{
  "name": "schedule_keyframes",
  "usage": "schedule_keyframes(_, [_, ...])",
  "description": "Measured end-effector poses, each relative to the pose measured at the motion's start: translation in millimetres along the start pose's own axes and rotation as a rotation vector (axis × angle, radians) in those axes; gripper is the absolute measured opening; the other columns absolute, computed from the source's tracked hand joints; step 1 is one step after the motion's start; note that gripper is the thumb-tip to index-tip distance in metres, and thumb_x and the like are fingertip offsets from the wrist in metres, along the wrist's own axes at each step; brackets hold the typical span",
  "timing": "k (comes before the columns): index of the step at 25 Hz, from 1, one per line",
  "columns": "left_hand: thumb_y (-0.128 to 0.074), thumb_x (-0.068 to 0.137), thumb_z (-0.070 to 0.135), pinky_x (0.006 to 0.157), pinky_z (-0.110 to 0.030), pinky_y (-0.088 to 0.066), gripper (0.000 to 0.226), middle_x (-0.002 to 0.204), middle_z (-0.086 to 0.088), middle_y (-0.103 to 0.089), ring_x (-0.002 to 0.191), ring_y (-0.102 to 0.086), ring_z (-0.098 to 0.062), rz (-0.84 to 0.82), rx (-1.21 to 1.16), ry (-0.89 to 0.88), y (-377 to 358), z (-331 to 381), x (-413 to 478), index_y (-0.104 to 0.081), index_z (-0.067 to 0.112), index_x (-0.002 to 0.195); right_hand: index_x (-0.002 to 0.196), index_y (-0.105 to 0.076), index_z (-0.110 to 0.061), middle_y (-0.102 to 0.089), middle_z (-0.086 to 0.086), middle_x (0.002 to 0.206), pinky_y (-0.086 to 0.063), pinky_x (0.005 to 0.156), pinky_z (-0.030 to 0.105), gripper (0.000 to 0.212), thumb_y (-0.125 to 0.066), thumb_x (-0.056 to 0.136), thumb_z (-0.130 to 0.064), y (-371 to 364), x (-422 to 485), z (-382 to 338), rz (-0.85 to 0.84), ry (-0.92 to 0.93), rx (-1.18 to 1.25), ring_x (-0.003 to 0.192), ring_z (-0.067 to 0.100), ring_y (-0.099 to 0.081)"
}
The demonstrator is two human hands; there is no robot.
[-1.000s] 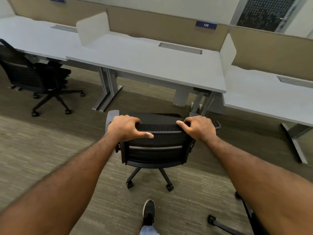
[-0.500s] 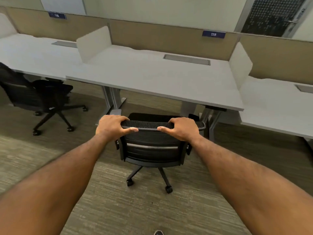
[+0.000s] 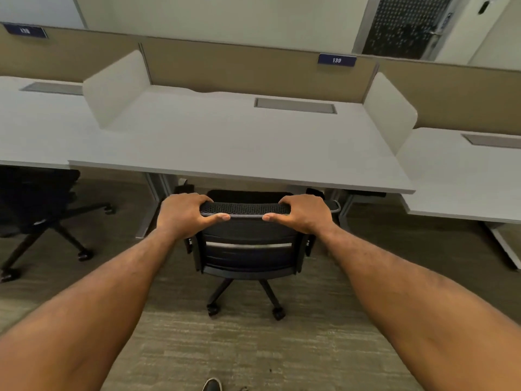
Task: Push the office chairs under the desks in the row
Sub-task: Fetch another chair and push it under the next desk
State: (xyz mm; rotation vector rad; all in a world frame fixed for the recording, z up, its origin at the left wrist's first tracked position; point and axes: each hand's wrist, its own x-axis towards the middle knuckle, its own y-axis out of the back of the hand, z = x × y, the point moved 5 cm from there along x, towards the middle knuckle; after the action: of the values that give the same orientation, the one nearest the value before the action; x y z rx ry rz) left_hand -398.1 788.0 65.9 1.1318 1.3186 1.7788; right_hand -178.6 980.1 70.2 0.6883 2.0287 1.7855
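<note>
A black mesh-backed office chair (image 3: 248, 249) stands on castors in front of the middle white desk (image 3: 239, 148), the one marked 139. Its seat reaches under the desk's front edge, and the armrests sit just at that edge. My left hand (image 3: 186, 214) grips the left end of the backrest's top rail. My right hand (image 3: 303, 213) grips the right end, thumbs toward me. A second black chair (image 3: 36, 210) stands at the left, partly under the neighbouring desk (image 3: 36, 128).
Beige partition panels (image 3: 239, 69) run behind the desks, with white side screens (image 3: 115, 86) between them. Grey desk legs (image 3: 153, 201) flank the chair on both sides. A third desk (image 3: 465, 179) is at the right. Carpet lies behind the chair, where my shoe tip (image 3: 212, 385) shows.
The chair has rolled forward toward the middle desk with both hands on its backrest, and its seat now sits under the desk edge. I have stepped closer.
</note>
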Motion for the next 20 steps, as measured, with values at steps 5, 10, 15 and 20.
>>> schedule_keyframes(5, [-0.021,0.065,0.106,0.053,-0.026,-0.032,0.096,0.075,0.015,-0.065,0.067,-0.058,-0.007,-0.048,-0.043,-0.076,-4,-46,50,-0.073,0.033,0.098,0.112,-0.074,-0.028,-0.074,-0.008,0.100,-0.049,0.094,0.045,0.106,-0.018,0.066,-0.106,-6,37,-24,0.150,-0.134,-0.041,0.097,0.016,-0.067])
schedule_keyframes(10, [-0.025,0.063,0.107,0.062,-0.030,-0.043,0.097,0.086,0.011,-0.071,0.080,-0.064,-0.015,-0.073,-0.077,-0.091,-17,-79,90,-0.072,0.033,0.103,0.114,-0.070,-0.029,-0.069,-0.006,0.121,-0.027,0.111,0.065,0.105,-0.018,0.067,-0.106,-16,67,-30,0.144,-0.259,-0.027,0.121,0.022,-0.058])
schedule_keyframes(15, [-0.022,0.063,0.108,0.065,-0.031,-0.050,0.097,0.081,0.010,-0.068,0.075,-0.061,-0.014,-0.115,-0.041,-0.103,-23,-95,112,-0.070,0.029,0.094,0.114,-0.067,-0.026,-0.068,-0.003,0.113,-0.027,0.110,0.067,0.107,-0.015,0.066,-0.106,-20,95,-31,0.052,-0.273,-0.066,0.112,0.024,-0.060])
schedule_keyframes(20, [-0.013,0.059,0.108,0.074,-0.035,-0.050,0.110,0.093,0.005,-0.071,0.085,-0.064,-0.018,-0.251,-0.007,-0.117,-20,-97,123,-0.069,0.027,0.109,0.120,-0.064,-0.025,-0.066,-0.001,0.117,-0.026,0.111,0.064,0.108,-0.018,0.064,-0.106,-19,110,-29,-0.070,-0.282,-0.010,0.116,0.027,-0.057])
